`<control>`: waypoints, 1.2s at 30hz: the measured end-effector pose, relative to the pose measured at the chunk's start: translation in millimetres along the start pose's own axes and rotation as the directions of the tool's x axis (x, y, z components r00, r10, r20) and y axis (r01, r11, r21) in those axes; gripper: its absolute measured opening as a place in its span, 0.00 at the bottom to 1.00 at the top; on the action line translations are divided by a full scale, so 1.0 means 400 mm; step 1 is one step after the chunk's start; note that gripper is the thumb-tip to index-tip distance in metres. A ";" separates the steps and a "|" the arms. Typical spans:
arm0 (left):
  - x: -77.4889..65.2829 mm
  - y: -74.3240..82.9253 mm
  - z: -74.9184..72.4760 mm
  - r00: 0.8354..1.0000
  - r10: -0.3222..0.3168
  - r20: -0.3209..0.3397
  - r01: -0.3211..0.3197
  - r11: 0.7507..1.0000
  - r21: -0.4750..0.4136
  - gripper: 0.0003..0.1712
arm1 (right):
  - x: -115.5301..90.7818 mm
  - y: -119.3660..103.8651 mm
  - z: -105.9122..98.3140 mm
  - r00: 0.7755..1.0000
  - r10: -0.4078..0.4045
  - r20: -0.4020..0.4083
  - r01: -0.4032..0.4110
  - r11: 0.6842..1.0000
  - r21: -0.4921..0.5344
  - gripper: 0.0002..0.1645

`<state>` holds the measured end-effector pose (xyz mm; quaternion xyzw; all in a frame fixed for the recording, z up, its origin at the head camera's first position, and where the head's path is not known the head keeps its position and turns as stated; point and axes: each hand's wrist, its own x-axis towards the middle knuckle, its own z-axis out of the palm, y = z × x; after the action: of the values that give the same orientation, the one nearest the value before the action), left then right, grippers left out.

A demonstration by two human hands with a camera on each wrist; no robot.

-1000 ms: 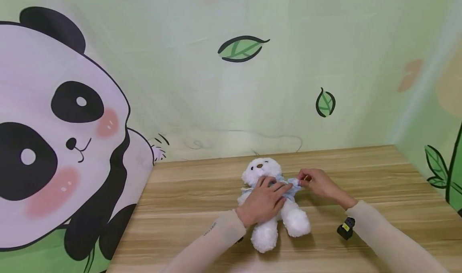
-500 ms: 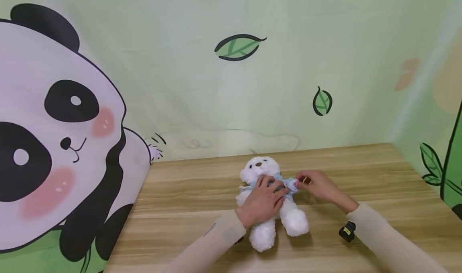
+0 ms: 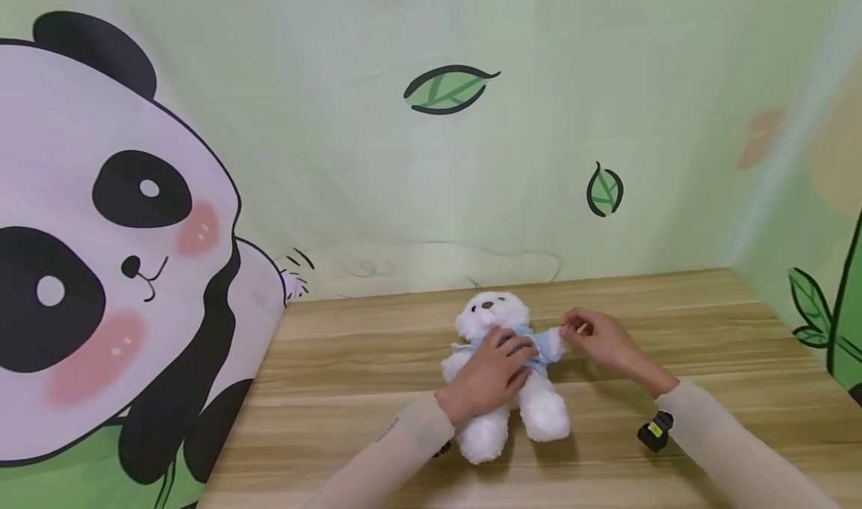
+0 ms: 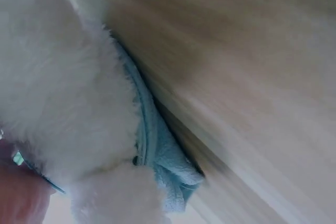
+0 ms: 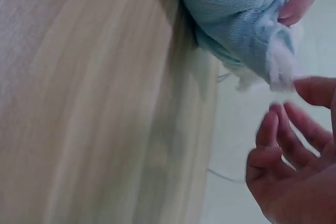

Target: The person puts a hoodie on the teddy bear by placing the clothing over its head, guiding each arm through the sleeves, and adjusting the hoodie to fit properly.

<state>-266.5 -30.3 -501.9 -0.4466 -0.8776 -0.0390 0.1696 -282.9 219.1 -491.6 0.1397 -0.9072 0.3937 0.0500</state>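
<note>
A white plush teddy bear in a light blue jacket lies on its back on the wooden table. Across its chest and belly rests my left hand, fingers spread over the jacket. The left wrist view has the bear's white fur filling its left side, above the jacket's blue hem. At the bear's arm on the right, my right hand has its fingertips right at the white paw. Seen from the right wrist, the thumb meets the paw's tip while the other fingers stand apart below it.
The wood-grain table ends at a pale green backdrop printed with a panda and leaves. A small black device with a yellow label sits by the right sleeve.
The right hand was pinching the bunched blue cuff; it has drawn back slightly right and up. The sleeve now lies smoother, with the white paw showing. The left hand stays on the bear.
</note>
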 end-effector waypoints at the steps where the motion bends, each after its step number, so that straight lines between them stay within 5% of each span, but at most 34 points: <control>1: 0.000 -0.001 -0.001 1.000 -0.010 -0.014 0.009 0.999 -0.032 0.16 | -0.003 -0.005 0.000 0.999 -0.021 -0.046 0.020 1.000 -0.017 0.08; 6: 0.000 -0.004 -0.012 0.994 -0.070 -0.083 0.050 0.973 -0.225 0.13 | -0.013 -0.049 0.025 0.945 -0.273 -0.183 0.240 0.954 -0.181 0.06; 10: -0.006 -0.003 -0.027 0.985 -0.121 -0.122 0.086 0.962 -0.259 0.11 | -0.022 -0.077 0.064 0.887 -0.449 -0.103 0.385 0.845 -0.371 0.07; 14: -0.025 -0.009 -0.047 0.967 -0.238 -0.094 0.213 0.952 -0.219 0.10 | -0.028 -0.089 0.089 0.893 -0.449 -0.040 0.387 0.809 -0.443 0.09; 18: -0.051 -0.037 -0.076 0.920 -0.391 -0.026 0.368 0.886 -0.281 0.10 | -0.024 -0.099 0.098 0.901 -0.433 -0.023 0.373 0.800 -0.469 0.13; 25: -0.114 -0.096 -0.092 0.806 -0.578 0.127 0.578 0.721 -0.382 0.17 | -0.011 -0.116 0.095 0.860 -0.509 0.045 0.481 0.776 -0.408 0.14; 27: -0.127 -0.108 -0.085 0.791 -0.580 0.193 0.595 0.660 -0.459 0.19 | -0.007 -0.123 0.096 0.866 -0.497 0.050 0.473 0.783 -0.405 0.11; 28: -0.132 -0.113 -0.081 0.785 -0.571 0.239 0.599 0.601 -0.529 0.20 | -0.004 -0.126 0.097 0.868 -0.493 0.055 0.470 0.782 -0.409 0.12; 31: -0.142 -0.123 -0.069 0.766 -0.541 0.347 0.580 0.350 -0.735 0.21 | 0.003 -0.131 0.104 0.853 -0.516 0.071 0.493 0.754 -0.434 0.15; 34: -0.143 -0.127 -0.062 0.775 -0.494 0.395 0.515 0.129 -0.848 0.21 | 0.008 -0.125 0.113 0.794 -0.604 0.071 0.571 0.701 -0.428 0.16; 36: -0.144 -0.132 -0.062 0.795 -0.464 0.390 0.483 0.097 -0.870 0.21 | 0.011 -0.119 0.121 0.751 -0.658 0.061 0.619 0.669 -0.411 0.17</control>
<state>-270.8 -111.5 -493.3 -0.1508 -0.7711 -0.5981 -0.1579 -272.4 152.0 -490.6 0.4164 -0.8581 0.1601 0.2544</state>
